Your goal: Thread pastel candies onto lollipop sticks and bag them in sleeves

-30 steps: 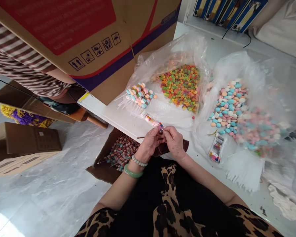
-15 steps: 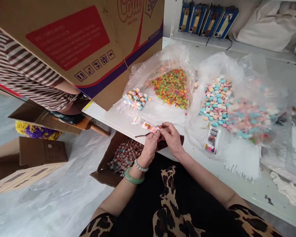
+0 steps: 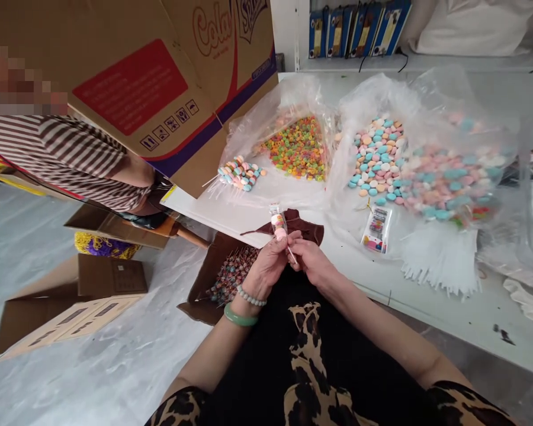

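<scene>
A candy skewer [image 3: 278, 222] in a clear wrapper stands tilted up between my hands, pink, white and yellow sweets on a white stick. My left hand [image 3: 269, 260], with a beaded bracelet and a green bangle at the wrist, pinches its lower end. Beside it, the closed fingers of my right hand [image 3: 310, 258] press at the base of the wrapper, and the stick sticks out below. Just behind lies a brown cloth [image 3: 308, 229] on the white table. Below the table edge, a cardboard box [image 3: 195, 290] holds many wrapped sweets [image 3: 233, 275].
Bags of ring candies [image 3: 299, 148] and pastel sweets [image 3: 379, 157] lie on the table [image 3: 213, 216]. Left of them is a pile of skewered sweets [image 3: 242, 173]. White sticks [image 3: 444, 257] and a small packet [image 3: 377, 229] lie right. A large carton [image 3: 128, 89] partly hides a person in stripes [image 3: 84, 160].
The candy skewer has swung from lying leftward to pointing up and away. My hands have shifted slightly, uncovering more of the brown cloth. The head view has moved too.
</scene>
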`<state>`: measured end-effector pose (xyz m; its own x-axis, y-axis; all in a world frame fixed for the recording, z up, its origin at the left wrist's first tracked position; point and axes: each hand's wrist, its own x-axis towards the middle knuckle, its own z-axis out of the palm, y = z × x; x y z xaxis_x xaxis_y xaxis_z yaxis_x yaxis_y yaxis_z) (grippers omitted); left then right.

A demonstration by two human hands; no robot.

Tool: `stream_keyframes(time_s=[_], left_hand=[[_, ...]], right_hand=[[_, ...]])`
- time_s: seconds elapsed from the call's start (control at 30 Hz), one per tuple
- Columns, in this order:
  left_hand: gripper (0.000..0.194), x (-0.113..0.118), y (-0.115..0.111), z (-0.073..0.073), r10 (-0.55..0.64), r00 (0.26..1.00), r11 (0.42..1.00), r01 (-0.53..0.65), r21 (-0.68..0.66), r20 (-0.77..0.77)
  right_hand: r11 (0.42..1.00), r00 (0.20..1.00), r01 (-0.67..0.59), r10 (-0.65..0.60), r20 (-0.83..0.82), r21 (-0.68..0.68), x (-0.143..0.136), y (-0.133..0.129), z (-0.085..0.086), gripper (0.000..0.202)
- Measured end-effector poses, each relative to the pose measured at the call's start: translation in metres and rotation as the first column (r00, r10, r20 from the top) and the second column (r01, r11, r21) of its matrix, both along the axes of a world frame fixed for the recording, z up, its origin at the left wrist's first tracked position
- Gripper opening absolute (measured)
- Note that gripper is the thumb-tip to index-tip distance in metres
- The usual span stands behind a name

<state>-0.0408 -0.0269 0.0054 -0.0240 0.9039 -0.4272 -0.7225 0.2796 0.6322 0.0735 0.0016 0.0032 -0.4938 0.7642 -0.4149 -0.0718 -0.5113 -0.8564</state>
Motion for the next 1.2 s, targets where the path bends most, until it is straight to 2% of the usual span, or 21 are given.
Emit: stream_keyframes(time_s=[0.03,0.07,0.13,0.2,0.23,0.33,0.4,0.43,0.47,0.53,0.57,0.6,0.63,0.7,0.77,0.87,0.97,1.07,1.1,1.13,1.2], left_hand=[[0.018,0.002,0.0,0.0,0.039,0.999,0.999,-0.039,-0.027,0.01],[0.014,0.004,0.001,0.0,0.079,0.996,0.995,-0.078,-0.059,0.028],[0.004,0.011,0.006,0.005,0.136,0.986,0.985,-0.125,-0.121,0.094],[0.009,0.022,0.011,0.014,0.122,0.979,0.983,-0.097,-0.153,0.164],[0.014,0.027,0.014,0.019,0.098,0.977,0.985,-0.068,-0.16,0.189],[0.019,0.04,0.02,0.029,0.019,0.972,0.985,0.022,-0.172,0.233],[0.013,0.043,0.023,0.029,-0.036,0.95,0.977,0.098,-0.188,0.309],[0.009,0.043,0.024,0.027,-0.053,0.936,0.974,0.126,-0.189,0.347],[0.007,0.043,0.024,0.023,-0.063,0.926,0.973,0.139,-0.182,0.372],[0.01,0.042,0.025,0.014,-0.058,0.934,0.984,0.112,-0.136,0.354],[0.015,0.042,0.024,0.01,-0.05,0.949,0.991,0.086,-0.105,0.311],[0.021,0.041,0.023,0.007,-0.049,0.966,0.995,0.07,-0.077,0.253],[0.029,0.041,0.021,0.004,-0.06,0.981,0.996,0.07,-0.049,0.183],[0.043,0.036,0.016,0.003,-0.12,0.993,0.993,0.12,0.004,0.007],[0.043,0.028,0.011,0.004,-0.18,0.96,0.979,0.195,0.054,-0.215],[0.023,0.01,0.01,0.005,-0.143,0.846,0.971,0.22,0.092,-0.513],[0.026,0.001,0.016,0.0,-0.166,0.767,0.971,0.237,0.033,-0.62],[0.034,0.01,0.021,-0.006,-0.405,0.741,0.893,0.447,-0.056,-0.536],[0.037,0.015,0.022,-0.008,-0.455,0.732,0.872,0.483,-0.085,-0.507],[0.038,0.02,0.022,-0.011,-0.454,0.724,0.876,0.468,-0.112,-0.52],[0.036,0.028,0.023,-0.017,-0.292,0.657,0.943,0.32,-0.094,-0.695]], right_hand=[[0.973,0.992,0.052,-0.077,0.104,0.224,0.003,-0.005,0.003,0.016],[0.884,0.968,0.055,-0.161,0.193,0.464,0.005,-0.009,0.006,0.012],[0.564,0.889,-0.089,-0.326,0.321,0.821,0.009,-0.017,0.013,0.021],[0.25,0.78,-0.303,-0.489,0.39,0.92,0.012,-0.02,0.017,0.027],[0.145,0.72,-0.386,-0.57,0.395,0.911,0.013,-0.02,0.017,0.026],[0.01,0.615,-0.464,-0.716,0.33,0.886,0.021,-0.01,0.011,0.018],[0.032,0.649,-0.38,-0.703,0.291,0.924,0.029,-0.002,0.007,0.019],[0.095,0.688,-0.294,-0.669,0.279,0.951,0.032,0.002,0.006,0.02],[0.207,0.739,-0.173,-0.619,0.266,0.963,0.034,0.005,0.004,0.019],[0.583,0.865,0.133,-0.463,0.193,0.802,0.036,0.011,0.002,0.015],[0.779,0.923,0.237,-0.368,0.117,0.58,0.036,0.013,0.001,0.012],[0.91,0.957,0.266,-0.288,0.025,0.319,0.034,0.015,-0.001,0.011],[0.967,0.97,0.24,-0.235,-0.059,0.089,0.033,0.016,-0.003,0.01],[0.977,0.972,0.14,-0.167,-0.168,-0.159,0.031,0.018,-0.008,0.013],[0.984,0.973,0.086,-0.116,-0.201,-0.154,0.032,0.019,-0.011,0.017],[0.982,0.987,0.149,-0.141,-0.083,0.113,0.037,0.021,-0.007,0.011],[0.896,0.958,0.249,-0.283,0.04,0.368,0.041,0.027,0.006,0.016],[0.963,0.975,0.206,-0.188,-0.115,0.175,0.037,0.032,0.015,0.03],[0.967,0.96,0.239,-0.223,-0.171,0.084,0.035,0.033,0.015,0.031],[0.948,0.929,0.319,-0.31,-0.202,0.013,0.031,0.035,0.014,0.032],[0.852,0.828,0.523,-0.519,-0.213,-0.042,0.025,0.037,0.008,0.035]])
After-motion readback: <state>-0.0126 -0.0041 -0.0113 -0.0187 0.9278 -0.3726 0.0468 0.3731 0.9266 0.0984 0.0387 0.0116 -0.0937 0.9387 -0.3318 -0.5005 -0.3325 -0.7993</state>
